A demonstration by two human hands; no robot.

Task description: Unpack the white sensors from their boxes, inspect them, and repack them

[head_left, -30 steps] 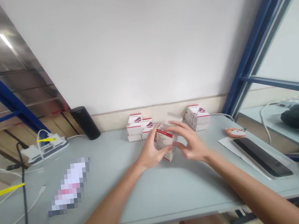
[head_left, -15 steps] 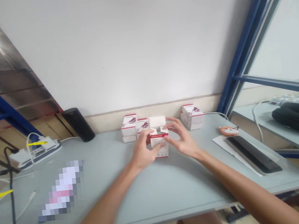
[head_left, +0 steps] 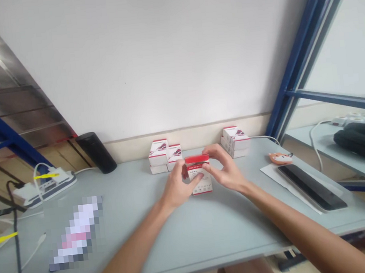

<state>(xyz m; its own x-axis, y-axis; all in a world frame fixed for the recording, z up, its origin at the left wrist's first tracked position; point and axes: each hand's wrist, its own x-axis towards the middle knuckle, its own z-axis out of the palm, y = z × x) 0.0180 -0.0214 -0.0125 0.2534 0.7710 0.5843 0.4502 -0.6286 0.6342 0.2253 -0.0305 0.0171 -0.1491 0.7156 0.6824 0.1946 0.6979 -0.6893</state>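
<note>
A small white box with a red top band [head_left: 200, 179] stands upright on the pale grey table [head_left: 192, 231], near the middle. My left hand [head_left: 176, 188] grips its left side, thumb on the front face. My right hand [head_left: 223, 170] holds the right side and its fingers press on the red top flap, which lies closed. Both hands are wrapped round this one box.
More of the same boxes stand at the wall: a stack [head_left: 165, 155] behind the hands and another [head_left: 235, 142] to the right. A black cylinder [head_left: 96, 152], a power strip [head_left: 42, 186] with cables, a dark tablet [head_left: 311, 186] and an orange trinket [head_left: 279, 158] lie around.
The white top flap that stood open half a second ago is now folded down, so the box top shows red. Both hands have closed in tighter on the box.
</note>
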